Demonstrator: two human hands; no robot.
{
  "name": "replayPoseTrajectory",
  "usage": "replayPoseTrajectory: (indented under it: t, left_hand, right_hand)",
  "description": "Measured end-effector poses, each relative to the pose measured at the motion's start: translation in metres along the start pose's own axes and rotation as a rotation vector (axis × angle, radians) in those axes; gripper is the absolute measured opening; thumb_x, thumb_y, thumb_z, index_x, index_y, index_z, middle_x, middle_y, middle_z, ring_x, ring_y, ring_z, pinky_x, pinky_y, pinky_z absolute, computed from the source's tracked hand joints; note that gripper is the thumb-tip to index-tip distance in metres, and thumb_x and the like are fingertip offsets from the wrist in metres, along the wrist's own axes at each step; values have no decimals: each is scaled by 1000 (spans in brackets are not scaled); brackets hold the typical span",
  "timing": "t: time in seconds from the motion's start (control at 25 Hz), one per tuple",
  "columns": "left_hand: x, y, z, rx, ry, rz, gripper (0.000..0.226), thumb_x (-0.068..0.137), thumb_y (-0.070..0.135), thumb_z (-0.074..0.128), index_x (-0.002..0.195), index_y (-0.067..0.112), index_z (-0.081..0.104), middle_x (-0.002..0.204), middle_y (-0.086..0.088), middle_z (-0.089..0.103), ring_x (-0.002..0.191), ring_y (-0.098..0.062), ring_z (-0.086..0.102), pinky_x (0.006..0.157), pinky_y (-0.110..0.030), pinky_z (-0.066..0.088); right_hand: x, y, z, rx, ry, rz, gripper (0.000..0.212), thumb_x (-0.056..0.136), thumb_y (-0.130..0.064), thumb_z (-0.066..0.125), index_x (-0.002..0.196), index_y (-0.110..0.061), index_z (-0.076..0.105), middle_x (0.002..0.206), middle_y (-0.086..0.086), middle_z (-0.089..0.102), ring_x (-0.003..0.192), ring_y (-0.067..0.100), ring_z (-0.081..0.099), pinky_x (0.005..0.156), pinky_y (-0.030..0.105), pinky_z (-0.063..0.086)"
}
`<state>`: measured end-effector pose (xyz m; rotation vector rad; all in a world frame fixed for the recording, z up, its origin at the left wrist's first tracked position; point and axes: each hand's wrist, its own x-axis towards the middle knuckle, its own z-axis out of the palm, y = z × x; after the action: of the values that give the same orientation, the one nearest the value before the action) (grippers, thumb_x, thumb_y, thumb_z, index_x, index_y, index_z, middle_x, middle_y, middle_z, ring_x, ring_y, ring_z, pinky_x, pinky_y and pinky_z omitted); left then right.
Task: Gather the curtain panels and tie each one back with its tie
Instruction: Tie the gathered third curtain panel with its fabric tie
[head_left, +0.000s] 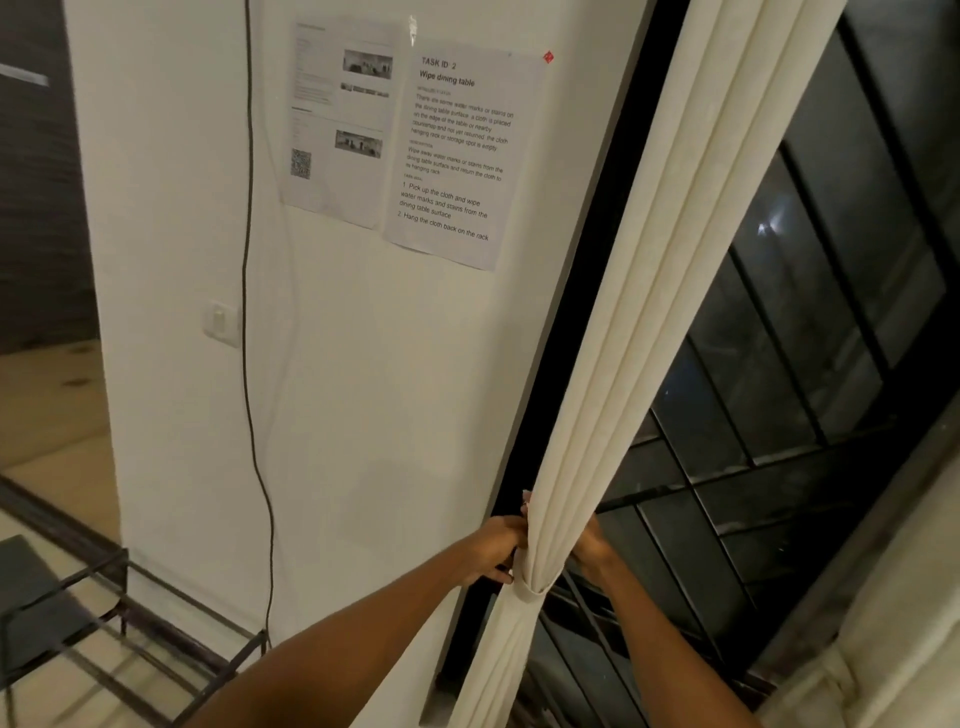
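A cream curtain panel (660, 291) hangs gathered into a narrow bundle beside the black window frame. A matching cream tie (532, 590) wraps around the bundle low down. My left hand (493, 545) grips the curtain's left side just above the tie, fingertips curled over the folds. My right hand (592, 545) reaches behind the bundle on its right at the same height; its fingers are hidden by the fabric.
A white wall (363, 389) with two taped paper sheets (452, 156), a light switch (221, 322) and a dangling black cable (249, 364) stands left. Dark window panes (805, 338) are to the right. A black metal-framed glass table (104, 623) is at lower left.
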<state>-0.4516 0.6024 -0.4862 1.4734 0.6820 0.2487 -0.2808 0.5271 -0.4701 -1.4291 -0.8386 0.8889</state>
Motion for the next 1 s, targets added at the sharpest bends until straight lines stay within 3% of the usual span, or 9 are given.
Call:
replayPoseTrajectory:
  t: [0.08, 0.2, 0.28, 0.4, 0.48, 0.56, 0.64, 0.8, 1.0]
  left_hand:
    - [2, 1, 4, -17, 78, -5, 26, 98, 32, 60, 122, 29, 67, 118, -2, 73, 108, -23, 70, 91, -47, 61]
    - [3, 0, 5, -80, 162, -6, 21, 100, 11, 58, 120, 16, 59, 118, -11, 69, 109, -29, 68, 89, -48, 61]
    - [4, -2, 4, -135, 193, -1, 24, 95, 0, 62, 113, 14, 56, 115, -14, 67, 105, -30, 67, 80, -46, 63]
    - [6, -5, 5, -180, 210, -55, 19, 95, -5, 61, 111, 4, 66, 107, -16, 71, 93, -27, 72, 68, -40, 64]
    - [9, -7, 6, -169, 219, -85, 12, 94, -4, 64, 104, -2, 71, 100, -17, 75, 87, -27, 75, 70, -41, 65]
    - [10, -6, 9, -166, 217, -100, 7, 91, -5, 68, 95, -3, 73, 97, -19, 75, 87, -29, 76, 75, -48, 64]
    - [12, -2, 11, -156, 213, -112, 6, 92, -2, 68, 95, -2, 73, 97, -19, 76, 88, -32, 75, 72, -49, 64]
    - [17, 3, 16, -117, 204, -129, 16, 99, 15, 63, 108, 4, 70, 100, -14, 77, 93, -32, 75, 76, -50, 64]
    - [15, 1, 18, -310, 107, -150, 24, 97, 18, 69, 112, -1, 72, 101, -20, 77, 93, -38, 76, 80, -53, 63]
  right_hand:
    - [-2, -2, 1, -86, 10, 18, 71, 67, -37, 93, 121, 1, 69, 117, 25, 69, 112, 46, 64, 95, 62, 52]
    - [-6, -8, -3, -182, -69, 20, 41, 84, -17, 82, 122, -4, 70, 121, 23, 69, 112, 42, 66, 95, 61, 52]
    - [-19, -24, -2, -265, -142, 54, 39, 90, -14, 77, 126, -3, 67, 123, 20, 68, 114, 38, 65, 98, 59, 52]
    - [-42, -58, 10, -360, -241, 255, 41, 100, -7, 59, 139, 0, 53, 132, 14, 61, 109, 23, 62, 101, 37, 52]
    - [-47, -71, 13, -408, -199, 308, 46, 104, -5, 50, 148, -1, 37, 134, 11, 57, 106, 18, 56, 96, 23, 50]
    - [-55, -83, 21, -426, -132, 339, 47, 106, -3, 43, 151, 2, 29, 140, 11, 52, 105, 18, 56, 90, 18, 47]
    - [-60, -86, 27, -385, -70, 307, 45, 107, -3, 38, 151, 4, 28, 152, 18, 41, 98, 16, 57, 90, 19, 46]
    - [-45, -54, 14, -201, -68, 336, 45, 109, -8, 38, 151, 7, 30, 154, 22, 38, 117, 29, 55, 98, 21, 43]
    - [-52, -44, 1, -84, 68, 273, 48, 109, -17, 40, 150, 6, 33, 154, 23, 39, 139, 32, 40, 120, 42, 27]
